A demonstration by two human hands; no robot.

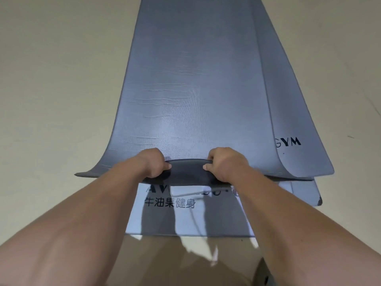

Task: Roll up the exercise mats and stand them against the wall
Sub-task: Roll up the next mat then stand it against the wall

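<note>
Nearest the camera, tan clothing (185,263) fills the lower edge of the view. Two bare forearms reach forward over it.

Just beyond lies the bottom mat (216,221), flat on the floor (61,89). Its near end carries dark printed lettering, partly hidden by the arms and by the mat above.

The left hand (153,163) and right hand (223,164) sit side by side, a short gap between them, at the middle of the near edge of the top mat (185,89). Both hands are clenched round that edge. Fingers wrap over its far side, and both thumbs press on the near side, the left thumb (168,166) facing the right. Between the hands the edge is raised and bent into a shallow curl. The outer corners of the edge droop to either side. No full turn of a roll is formed.

Past the hands, the top mat runs flat and straight away from the person, blue-grey and lightly creased.

A side mat (299,120), printed "GYM", lies along its right side, partly under it, with its near end curled up.
</note>
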